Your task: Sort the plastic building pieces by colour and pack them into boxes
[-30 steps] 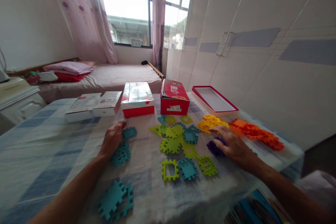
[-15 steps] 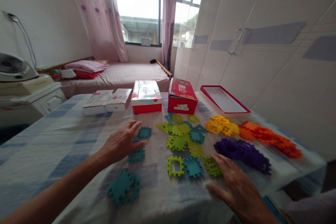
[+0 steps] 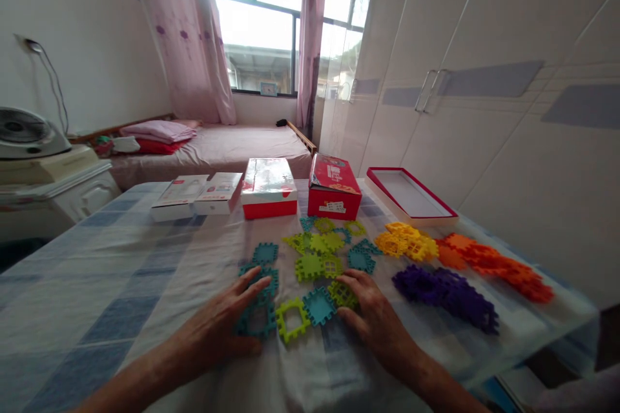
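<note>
My left hand [image 3: 230, 316] lies low over teal interlocking plastic tiles, its fingers and thumb around a teal frame tile [image 3: 266, 321] that it partly hides. More teal tiles [image 3: 265, 252] lie beyond its fingertips. My right hand [image 3: 375, 313] has fingers and thumb closed around the edges of a lime green window tile [image 3: 342, 294]. Between the hands, a lime green frame tile [image 3: 292, 321] and a solid teal tile [image 3: 319, 306] form a row with the held tiles, edge to edge or nearly so. Whether their teeth interlock I cannot tell.
Further back lie a loose group of green tiles [image 3: 310, 268] and a teal tile [image 3: 361, 261]. To the right are yellow [image 3: 405, 242], purple [image 3: 445, 297] and orange [image 3: 494, 264] piles. A red box [image 3: 334, 188], white-and-red box [image 3: 269, 188] and open lid [image 3: 453, 214] stand behind.
Both hands have come inward and nearer each other. The right slid the green window tile left; the row shifted left too. Teal tiles at the near left have moved up beside the row.
</note>
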Motion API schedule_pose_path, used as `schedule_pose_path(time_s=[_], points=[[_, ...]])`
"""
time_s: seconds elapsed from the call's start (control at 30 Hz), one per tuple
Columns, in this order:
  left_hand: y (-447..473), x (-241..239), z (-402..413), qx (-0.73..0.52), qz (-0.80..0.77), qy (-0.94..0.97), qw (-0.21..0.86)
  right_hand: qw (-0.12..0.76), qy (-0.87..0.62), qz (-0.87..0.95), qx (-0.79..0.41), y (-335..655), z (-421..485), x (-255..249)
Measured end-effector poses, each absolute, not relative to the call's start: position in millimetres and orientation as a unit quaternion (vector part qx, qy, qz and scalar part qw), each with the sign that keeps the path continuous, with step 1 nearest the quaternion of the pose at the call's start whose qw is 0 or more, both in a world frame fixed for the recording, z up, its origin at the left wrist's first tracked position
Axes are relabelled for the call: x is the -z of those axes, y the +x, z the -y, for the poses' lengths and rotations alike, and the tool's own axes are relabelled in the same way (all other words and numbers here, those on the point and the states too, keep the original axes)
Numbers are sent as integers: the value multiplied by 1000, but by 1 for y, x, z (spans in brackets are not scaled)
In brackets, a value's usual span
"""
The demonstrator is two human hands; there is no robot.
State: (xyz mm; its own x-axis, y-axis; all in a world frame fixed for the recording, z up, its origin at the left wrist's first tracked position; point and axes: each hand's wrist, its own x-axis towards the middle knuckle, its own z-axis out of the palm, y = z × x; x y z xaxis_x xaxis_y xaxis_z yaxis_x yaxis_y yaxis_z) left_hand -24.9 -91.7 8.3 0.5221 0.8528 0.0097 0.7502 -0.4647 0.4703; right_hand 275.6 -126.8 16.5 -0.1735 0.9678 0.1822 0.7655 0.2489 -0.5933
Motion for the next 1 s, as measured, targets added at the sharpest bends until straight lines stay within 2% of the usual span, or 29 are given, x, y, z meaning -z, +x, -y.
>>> schedule_pose_path(time_s=[0.1,0.2,0.33,0.4,0.47,0.63,0.77,1.0], points=[[-5,-18,81,-124,-472,853,188,295,-566,748,-182,279,111,-22],[6,-34,70,-117,-456,867,160,295,-592,741,-113,296,91,-32],[10,-44,46,-194,-495,837,132,176,-650,739,-16,322,64,-44],[10,-36,32,-253,-514,814,99,105,-654,749,-21,328,55,-46],[9,-22,20,-296,-507,805,87,72,-647,758,-40,329,50,-46],[2,3,9,-308,-484,811,116,84,-631,766,-94,330,45,-39],[0,2,11,-293,-465,827,117,121,-618,768,-114,331,45,-37],[0,-2,13,-257,-446,849,121,116,-639,752,-109,323,48,-45]])
